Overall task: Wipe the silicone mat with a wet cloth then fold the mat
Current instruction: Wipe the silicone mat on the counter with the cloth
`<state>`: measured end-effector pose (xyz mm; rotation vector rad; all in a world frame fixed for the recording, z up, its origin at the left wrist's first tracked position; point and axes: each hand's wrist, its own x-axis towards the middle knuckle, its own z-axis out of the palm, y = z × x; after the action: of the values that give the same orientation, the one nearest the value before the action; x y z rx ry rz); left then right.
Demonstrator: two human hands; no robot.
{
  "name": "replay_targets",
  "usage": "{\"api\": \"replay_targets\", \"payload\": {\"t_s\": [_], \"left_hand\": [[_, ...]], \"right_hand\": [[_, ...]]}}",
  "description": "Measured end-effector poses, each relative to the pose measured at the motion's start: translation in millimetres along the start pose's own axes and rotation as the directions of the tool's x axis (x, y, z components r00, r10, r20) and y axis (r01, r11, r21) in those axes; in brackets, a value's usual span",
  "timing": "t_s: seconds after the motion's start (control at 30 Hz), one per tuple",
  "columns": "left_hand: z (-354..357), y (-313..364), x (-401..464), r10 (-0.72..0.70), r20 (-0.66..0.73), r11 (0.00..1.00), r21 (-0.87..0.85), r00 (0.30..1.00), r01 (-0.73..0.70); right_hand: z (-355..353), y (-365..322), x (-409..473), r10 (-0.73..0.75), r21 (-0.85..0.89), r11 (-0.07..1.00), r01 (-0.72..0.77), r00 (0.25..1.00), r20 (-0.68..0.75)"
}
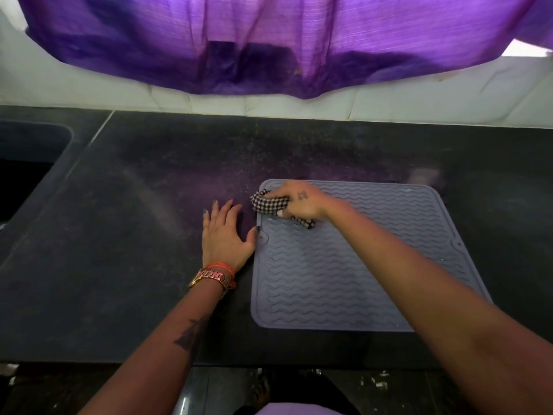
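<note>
Gripping a bunched black-and-white checked cloth [270, 202], the right hand [302, 202] has its fingers curled closed around the fabric and presses it onto the far left corner of the grey mat [344, 259]. One end of the cloth sticks out past the fingertips toward the mat's left edge; the other end trails out under the palm, lying on the wavy ridges.

Beside it, the left hand [226, 235] lies flat on the dark counter [134, 220], fingers spread and holding nothing. Its thumb tip touches the mat's left edge, near a small notch in the rim.

Laid out flat and unfolded, the mat sits on the right half of the counter, its near edge close to the counter's front lip. Open counter stretches to the left as far as a sunken sink [27, 163], and a wide bare strip lies between the mat's far edge and the white tiled wall [419, 106]. A purple curtain [239, 46] hangs over that wall.

The right forearm reaches diagonally across the mat from the lower right, covering its near right corner. A metal watch and an orange thread band [214, 275] sit on the left wrist, with that forearm coming straight up from below.
</note>
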<state>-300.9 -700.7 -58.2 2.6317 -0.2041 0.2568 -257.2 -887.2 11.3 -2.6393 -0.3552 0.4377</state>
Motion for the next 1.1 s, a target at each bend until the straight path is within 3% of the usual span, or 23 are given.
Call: {"api": "replay_targets", "payload": {"t_s": [0.07, 0.13, 0.5, 0.57, 0.63, 0.73, 0.8, 0.87, 1.0, 1.1], "left_hand": [[0.0, -0.4, -0.2, 0.004, -0.001, 1.000, -0.002, 1.000, -0.004], [-0.1, -0.4, -0.5, 0.007, -0.007, 1.000, -0.009, 1.000, -0.007], [-0.3, -1.1, -0.2, 0.010, -0.006, 1.000, -0.025, 1.000, -0.010], [-0.2, -1.4, -0.2, 0.013, 0.002, 1.000, -0.020, 1.000, -0.013], [0.0, -1.7, -0.2, 0.014, 0.000, 1.000, -0.022, 1.000, -0.014], [-0.1, -2.3, -0.3, 0.008, -0.002, 1.000, -0.027, 1.000, -0.008], [-0.3, -2.0, -0.7, 0.007, -0.001, 0.999, -0.031, 1.000, -0.007], [-0.4, -1.7, -0.7, 0.007, -0.002, 0.999, -0.035, 1.000, -0.007], [-0.6, -0.9, -0.7, 0.003, -0.008, 0.999, -0.040, 1.000, -0.003], [-0.7, -1.2, -1.2, 0.007, -0.008, 0.999, -0.049, 1.000, -0.008]], "right_hand": [[-4.6, 5.8, 2.7, 0.056, 0.130, 0.991, -0.040, 0.991, -0.122], [5.6, 5.5, 5.1, 0.115, 0.086, 0.991, -0.100, 0.976, -0.185], [12.8, -1.5, -14.0, -0.053, -0.136, 0.989, 0.049, 0.998, -0.025], [5.8, 0.0, -16.1, -0.032, 0.012, 0.999, 0.032, 0.997, 0.071], [-4.9, 4.3, -15.3, 0.032, 0.317, 0.946, -0.068, 0.993, 0.117], [-3.9, 6.1, -7.2, 0.251, 0.613, 0.772, -0.165, 0.966, -0.056], [6.1, 1.1, -0.4, 0.393, 0.698, 0.674, -0.242, 0.917, -0.062], [19.0, -6.2, 3.8, 0.460, 0.701, 0.648, -0.299, 0.886, -0.047], [23.9, -18.6, -4.1, 0.434, 0.467, 0.828, -0.310, 0.882, -0.183], [20.3, -23.7, -17.6, 0.358, 0.393, 0.873, -0.290, 0.927, -0.113]]}}
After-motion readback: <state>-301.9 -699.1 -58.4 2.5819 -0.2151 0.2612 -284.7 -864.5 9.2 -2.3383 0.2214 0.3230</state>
